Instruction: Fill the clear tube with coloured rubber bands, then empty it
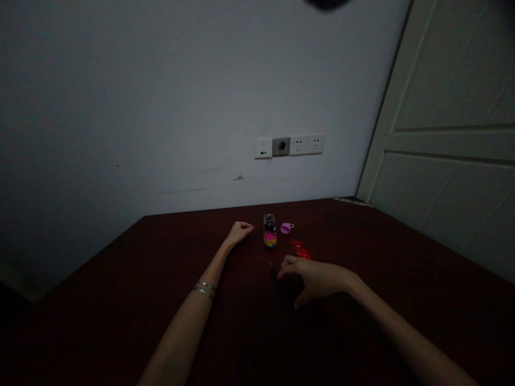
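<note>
A small open glass jar (270,230) stands upright on the dark red-brown table (241,332). Coloured bits fill its lower part, yellow at the bottom with pink above, and its upper part looks dark. Just left of it, my left hand (240,232) rests on the table with fingers and thumb drawn together and nothing visible in them. My right hand (309,274) hovers or rests nearer to me, its thumb apart from the bent fingers and nothing seen between them. Beyond its knuckles lies a glossy red heap or packet (301,250), partly hidden by the hand.
A purple lid (285,228) with a loop handle lies right of the jar. Behind the table rises a pale wall with sockets (306,144) and a grey switch plate (281,146). A panelled door (446,139) borders the right side. A thin patterned strip (353,202) lies along the back right edge.
</note>
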A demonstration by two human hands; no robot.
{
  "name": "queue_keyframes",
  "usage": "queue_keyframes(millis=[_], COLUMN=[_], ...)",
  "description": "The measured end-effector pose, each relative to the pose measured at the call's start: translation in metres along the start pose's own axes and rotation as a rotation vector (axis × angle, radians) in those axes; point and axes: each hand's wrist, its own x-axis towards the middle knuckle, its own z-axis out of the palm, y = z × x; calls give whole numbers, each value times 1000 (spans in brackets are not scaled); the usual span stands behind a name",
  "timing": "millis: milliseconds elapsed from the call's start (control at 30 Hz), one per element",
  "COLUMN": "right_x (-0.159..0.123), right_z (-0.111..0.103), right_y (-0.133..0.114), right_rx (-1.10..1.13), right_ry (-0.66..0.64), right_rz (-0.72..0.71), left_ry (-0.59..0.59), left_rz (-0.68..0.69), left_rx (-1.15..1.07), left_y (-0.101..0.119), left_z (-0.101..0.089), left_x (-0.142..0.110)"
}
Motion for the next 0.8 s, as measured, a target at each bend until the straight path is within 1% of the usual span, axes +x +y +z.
queue_keyframes(millis=[100, 167, 400, 633, 800], right_x=[1, 3, 9, 12, 14], right_z=[2, 4, 8, 11, 13], right_y=[0, 2, 8, 9, 9], right_rx=[-66, -93, -99, -99, -126], right_ry=[-21, -20, 16, 22, 56], right_rz=[63, 80, 64, 26, 35], left_ry=[3, 12, 108, 128, 124], left_rz=[-4, 8, 63, 89, 96], left_rx=[-10, -18, 3, 45, 71], left_y=[-5, -10, -25, -33, -31], left_z=[3, 5, 13, 18, 17], left_x=[3, 4, 9, 10, 7])
